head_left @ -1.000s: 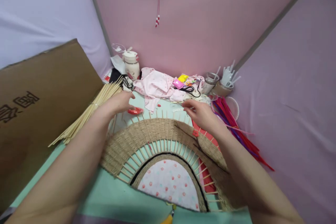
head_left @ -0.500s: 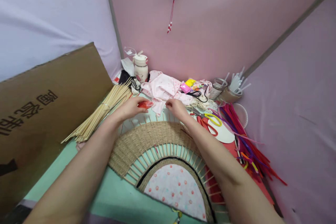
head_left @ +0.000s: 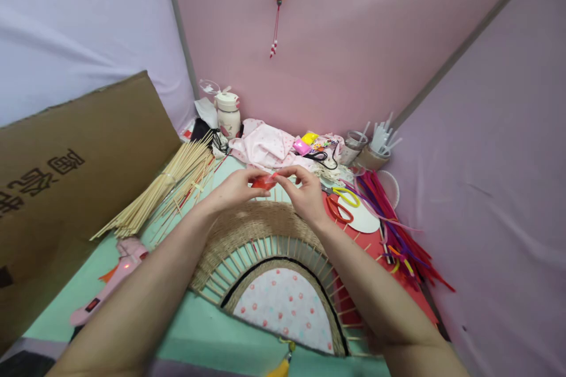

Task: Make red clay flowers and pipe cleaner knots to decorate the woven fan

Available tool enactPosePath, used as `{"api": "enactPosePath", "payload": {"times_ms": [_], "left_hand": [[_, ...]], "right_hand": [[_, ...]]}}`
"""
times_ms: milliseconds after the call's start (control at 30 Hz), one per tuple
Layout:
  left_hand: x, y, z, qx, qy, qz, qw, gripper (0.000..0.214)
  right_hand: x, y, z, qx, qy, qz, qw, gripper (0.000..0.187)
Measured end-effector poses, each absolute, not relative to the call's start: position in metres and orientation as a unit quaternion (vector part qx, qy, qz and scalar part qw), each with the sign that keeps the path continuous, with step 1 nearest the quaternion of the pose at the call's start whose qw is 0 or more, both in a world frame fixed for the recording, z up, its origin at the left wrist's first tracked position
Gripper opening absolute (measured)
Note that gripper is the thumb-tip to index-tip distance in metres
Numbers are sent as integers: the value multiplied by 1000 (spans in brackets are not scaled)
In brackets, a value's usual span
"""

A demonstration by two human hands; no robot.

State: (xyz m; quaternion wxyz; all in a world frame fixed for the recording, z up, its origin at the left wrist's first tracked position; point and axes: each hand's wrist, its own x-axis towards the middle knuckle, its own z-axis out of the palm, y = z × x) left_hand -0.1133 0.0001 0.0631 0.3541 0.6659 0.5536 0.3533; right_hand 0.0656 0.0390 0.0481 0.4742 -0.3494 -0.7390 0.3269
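Cardboard (head_left: 110,147), brown, flat and black-printed, is stood at the left; bare green tabletop (head_left: 192,330) is left before the brown woven semicircular fan (head_left: 265,221); the right is bounded by purple cloth wall (head_left: 499,147). Over the fan's far edge, a glossy red packet (head_left: 264,181) is gripped in the left hand (head_left: 236,188), fingers nearly closed, and pinched at its right end by the right hand (head_left: 306,193).

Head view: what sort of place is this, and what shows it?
Probably a craft corner, though whether at home or in a workshop I cannot tell. A fan-shaped woven piece lies on the table, with bundled thin sticks and scissors near it.
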Motion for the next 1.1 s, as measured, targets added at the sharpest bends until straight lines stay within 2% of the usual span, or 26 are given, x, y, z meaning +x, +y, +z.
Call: {"api": "enactPosePath", "payload": {"times_ms": [100,267,433,700,900,1100], "left_hand": [[-111,0,57,661,545,366,363,40],[-110,2,50,682,574,343,297,37],[-103,-1,48,680,559,342,330,37],[-93,-5,46,677,588,338,285,37],[-83,-8,45,700,586,335,233,31],[-81,-8,44,691,596,329,241,40]], "right_hand": [[73,35,51,-354,-754,287,473,11],[81,31,56,-351,-797,248,423,9],[87,28,59,-343,-812,222,417,7],[96,26,61,-339,-844,200,364,5],[96,26,60,-365,-837,205,352,7],[93,18,49,-335,-847,182,369,20]]}}
